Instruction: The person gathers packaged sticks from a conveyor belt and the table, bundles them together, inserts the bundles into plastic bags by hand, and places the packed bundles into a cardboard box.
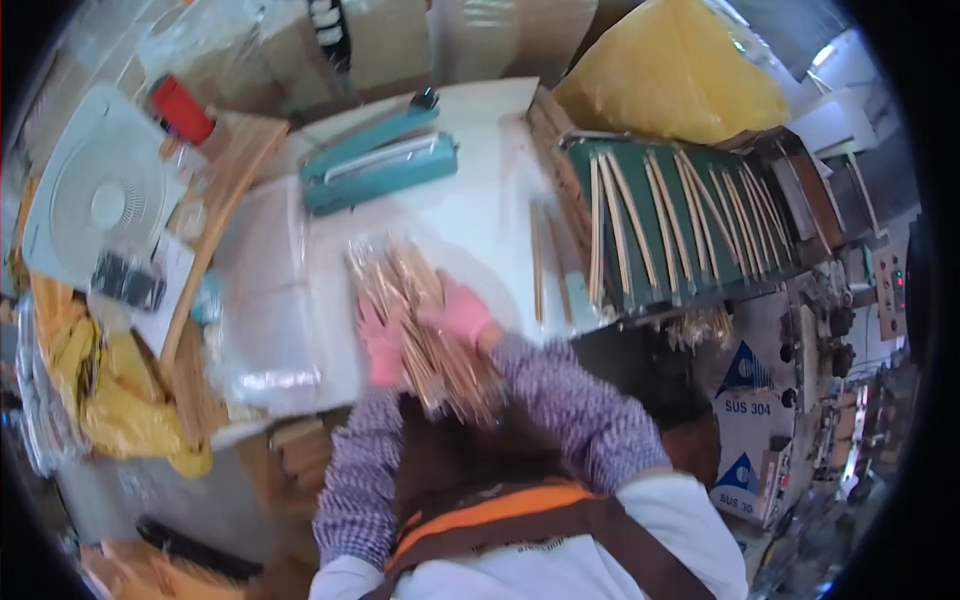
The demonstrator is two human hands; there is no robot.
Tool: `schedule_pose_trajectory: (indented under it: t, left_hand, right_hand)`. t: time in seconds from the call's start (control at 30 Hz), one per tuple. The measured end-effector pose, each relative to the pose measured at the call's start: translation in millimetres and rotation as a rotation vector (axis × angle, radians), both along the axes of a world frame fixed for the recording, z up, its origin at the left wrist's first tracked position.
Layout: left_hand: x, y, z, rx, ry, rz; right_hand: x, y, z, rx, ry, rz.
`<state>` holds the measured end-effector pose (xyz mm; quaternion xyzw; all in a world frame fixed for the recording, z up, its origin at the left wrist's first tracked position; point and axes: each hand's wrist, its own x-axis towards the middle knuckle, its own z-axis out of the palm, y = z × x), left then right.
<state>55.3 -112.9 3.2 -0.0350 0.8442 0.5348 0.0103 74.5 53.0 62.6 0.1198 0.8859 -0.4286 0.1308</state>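
Observation:
A bundle of wooden chopsticks [452, 372] in clear plastic lies between my hands at the front of the white table. It slants, and its near end reaches the table edge by my apron. My left hand [382, 340], in a pink glove, grips its left side with the fingers somewhat spread over the plastic. From the right, my right hand [462, 312], also pink-gloved, closes around the bundle's side; its fingertips are partly hidden. To the right of the hands, a few loose sticks [538, 262] rest on the table.
A green conveyor belt [635, 225] at the right carries several pairs of sticks. Behind the bundle stands a teal bag sealer [380, 175]. A white fan [105, 200] and a red can [182, 108] are at the left, near clear plastic bags [262, 335]. A yellow sack [680, 75] stands behind the belt.

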Motion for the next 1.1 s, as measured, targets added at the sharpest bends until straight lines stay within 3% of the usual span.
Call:
schedule_pose_trajectory:
  t: [0.03,0.1,0.17,0.27,0.3,0.33,0.4,0.43,0.47,0.5,0.53,0.57,0.63,0.7,0.77,0.83,0.87,0.9,0.97,1.03,1.1]
  left_hand:
    - [-2,-19,3,0.075,-0.034,-0.012]
    - [-19,-47,-21,0.04,-0.024,-0.072]
    - [-27,-64,-23,-0.102,-0.028,-0.086]
    - [-21,-17,-8,-0.399,-0.153,-0.025]
    - [-13,-5,-1,-0.25,-0.159,-0.031]
    - [4,4,8,-0.103,-0.173,-0.04]
    - [53,9,56,0.213,-0.31,-0.03]
    - [80,-2,22,0.583,-0.269,-0.146]
    - [119,-7,29,0.777,-0.288,-0.165]
    - [154,-15,51,0.674,-0.264,-0.148]
    - [180,-24,31,0.786,-0.332,-0.198]
    - [190,-29,14,0.893,-0.411,-0.252]
    - [178,-19,11,0.786,-0.376,-0.33]
    - [153,-14,32,0.718,-0.279,-0.421]
    - [116,-18,99,0.68,-0.106,-0.525]
    - [77,-24,149,0.168,0.458,-0.689]
    - [61,-26,152,0.136,0.532,-0.716]
    - [45,-28,154,0.105,0.607,-0.74]
    - [19,-32,137,0.536,0.326,-0.692]
    - [-12,-31,137,0.416,0.252,-0.861]
    - [-26,-26,117,0.403,0.314,-0.832]
  right_hand:
    - [-13,1,-14,-0.09,0.009,0.035]
    - [-40,21,-20,0.438,0.12,0.213]
    - [-42,39,44,0.064,-0.148,0.069]
    - [-39,6,-41,0.037,0.242,-0.175]
    - [-28,-7,-24,0.014,0.036,-0.133]
    - [-14,-22,-31,0.05,0.066,-0.188]
    - [31,-20,-35,-0.42,0.061,-0.269]
    - [69,-18,-39,-0.637,0.01,-0.274]
    - [106,-16,-36,-0.854,-0.024,-0.268]
    - [136,-12,-15,-0.856,-0.102,-0.331]
    - [157,-3,-32,-0.961,-0.08,-0.23]
    - [167,-9,-14,-0.988,0.066,-0.197]
    - [158,-20,-19,-1.142,-0.124,-0.275]
    - [139,-22,15,-0.968,0.056,-0.135]
    - [106,-21,68,-0.865,0.28,0.025]
    - [87,-14,102,-0.839,0.532,0.168]
    - [74,-9,95,-0.739,0.653,0.236]
    - [58,-5,81,-0.848,0.59,0.269]
    - [25,0,60,-0.968,0.518,0.355]
    - [-8,-2,68,-0.915,0.584,0.465]
    - [-20,-9,70,-0.871,0.548,0.459]
